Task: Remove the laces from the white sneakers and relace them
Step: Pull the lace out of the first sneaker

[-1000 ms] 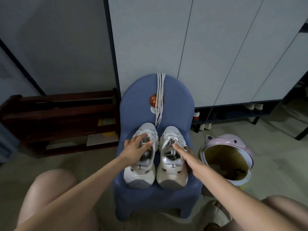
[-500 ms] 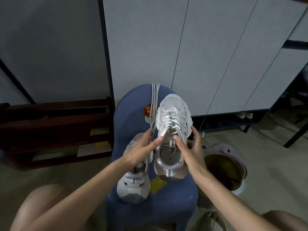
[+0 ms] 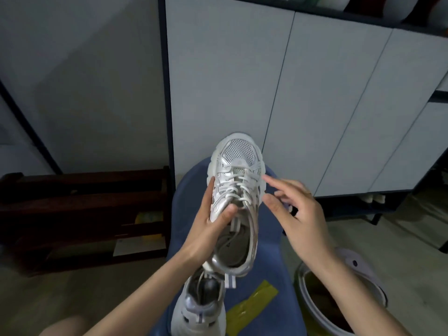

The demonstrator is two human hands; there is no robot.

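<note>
The laced white sneaker [image 3: 236,190] is being held up off the blue chair [image 3: 269,241], toe pointing away, so its laces [image 3: 238,187] are facing the person and are easy to reach. The left hand [image 3: 208,229] is gripping it along its left side, thumb pressing near the tongue. The right hand [image 3: 298,212] is hovering just right of the laces, fingers loose and holding nothing, probably about to pick at them. Below the left wrist, the second sneaker [image 3: 200,309] is lying on the chair; under the right forearm a lilac bin [image 3: 351,287] is standing open.
</note>
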